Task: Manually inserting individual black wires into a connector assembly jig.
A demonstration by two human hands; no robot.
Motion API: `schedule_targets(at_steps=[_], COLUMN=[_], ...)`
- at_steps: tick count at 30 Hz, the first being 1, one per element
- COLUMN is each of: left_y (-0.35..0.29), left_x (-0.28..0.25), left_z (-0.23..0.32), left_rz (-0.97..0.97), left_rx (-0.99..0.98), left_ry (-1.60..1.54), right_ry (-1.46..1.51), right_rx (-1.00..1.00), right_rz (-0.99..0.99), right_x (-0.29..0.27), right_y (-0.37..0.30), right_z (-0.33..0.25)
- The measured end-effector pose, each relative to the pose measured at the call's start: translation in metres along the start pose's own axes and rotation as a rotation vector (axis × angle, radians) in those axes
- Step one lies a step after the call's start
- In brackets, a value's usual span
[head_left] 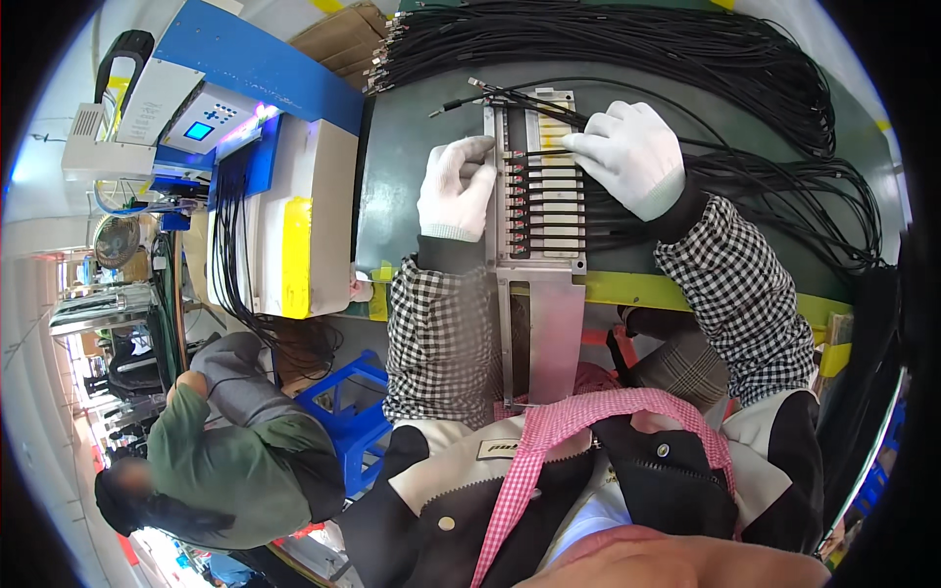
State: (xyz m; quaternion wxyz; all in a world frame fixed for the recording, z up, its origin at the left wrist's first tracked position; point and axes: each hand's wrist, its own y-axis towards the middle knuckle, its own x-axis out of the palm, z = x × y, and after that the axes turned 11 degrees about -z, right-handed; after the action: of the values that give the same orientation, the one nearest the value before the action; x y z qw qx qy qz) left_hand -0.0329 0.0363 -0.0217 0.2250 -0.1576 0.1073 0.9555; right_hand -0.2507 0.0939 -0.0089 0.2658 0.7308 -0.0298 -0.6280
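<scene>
A metal fixture (576, 263) lies on the table in front of me, with a column of slots. Several black cables (559, 208) sit side by side in its lower slots, their plug ends toward the left rail. My right hand (627, 157), in a white glove, pinches a black cable (534, 153) over the right side of the fixture, just above the filled slots. Also gloved in white, my left hand (459, 188) has its fingers curled against the left rail; what lies at its fingertips is hidden. Loose cable ends (478, 96) lie across the fixture's top.
A thick bundle of black cables (608, 39) stretches along the table's far side. More cable loops (814, 186) lie at the right. On the left stands a blue and white machine (245, 69) with a small screen. A person (225, 451) sits by a blue stool (353, 421).
</scene>
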Motion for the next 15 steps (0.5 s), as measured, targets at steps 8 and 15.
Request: schedule_targets(at_steps=[8, 15], left_y=[-0.004, 0.002], left_x=[-0.001, 0.008], left_z=[0.001, -0.006], left_rz=[-0.011, -0.035], left_rx=[-0.033, -0.042], left_ry=[0.018, 0.001], right_ry=[-0.080, -0.069], right_rx=[-0.070, -0.037], right_rz=[0.001, -0.027], right_x=[-0.008, 0.004], right_y=[0.000, -0.005], right_z=[-0.001, 0.000])
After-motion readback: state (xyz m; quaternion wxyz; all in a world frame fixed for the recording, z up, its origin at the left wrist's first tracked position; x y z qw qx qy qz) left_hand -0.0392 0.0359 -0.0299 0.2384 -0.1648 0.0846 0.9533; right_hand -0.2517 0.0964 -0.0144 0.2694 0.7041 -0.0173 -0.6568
